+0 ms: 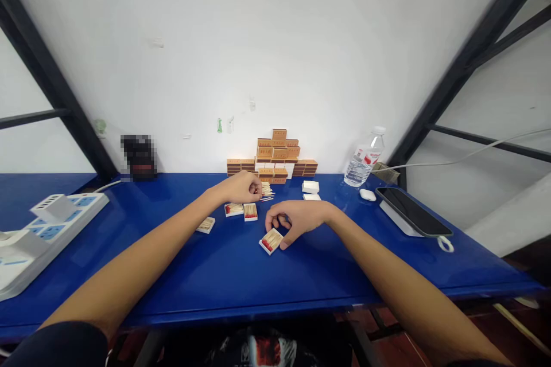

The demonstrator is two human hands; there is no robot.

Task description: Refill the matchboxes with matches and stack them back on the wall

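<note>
My right hand (297,219) curls over an open matchbox tray (271,240) full of red-tipped matches and holds it by its far edge on the blue table (241,269). My left hand (241,187) reaches further back, fingers pinched at a loose pile of matches (267,190). Two more filled trays (241,210) lie between my hands, and another tray (206,225) sits beside my left forearm. A stack of brown matchboxes (275,157) stands against the wall behind the pile.
White inner trays (310,187) lie right of the pile. A water bottle (365,157), a small white earbud case (367,195) and a phone on a white stand (411,212) are at the right. A white power strip (43,229) lies at the left edge.
</note>
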